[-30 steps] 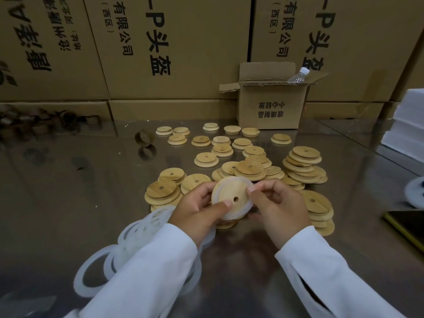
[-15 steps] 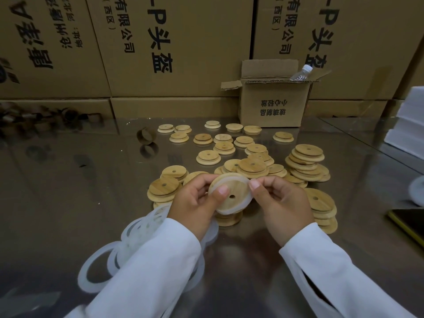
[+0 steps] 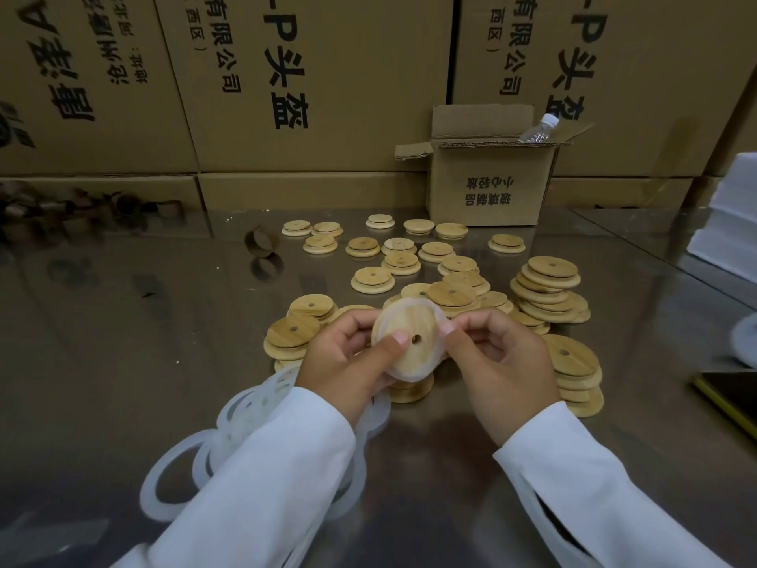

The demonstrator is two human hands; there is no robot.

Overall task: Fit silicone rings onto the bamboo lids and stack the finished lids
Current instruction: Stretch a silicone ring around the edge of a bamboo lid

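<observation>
Steel desk [image 3: 123, 362] nearest me carries loose silicone rings [image 3: 235, 407], just short and left of the bamboo lid [image 3: 409, 342] that both hands hold tilted above it. The left hand [image 3: 348, 358] fingers curl behind the lid with the thumb pressed beside its hole, while the right hand [image 3: 504, 362] fingers pinch the ring [image 3: 434, 313] at the lid's right rim. I judge the ring part-seated, so I would walk that pinch round the rim as the left hand turns the lid; open room lies left of the lid, lid stacks [image 3: 573, 375] crowd right and beyond, and an open carton [image 3: 487, 186] stands farthest.
</observation>
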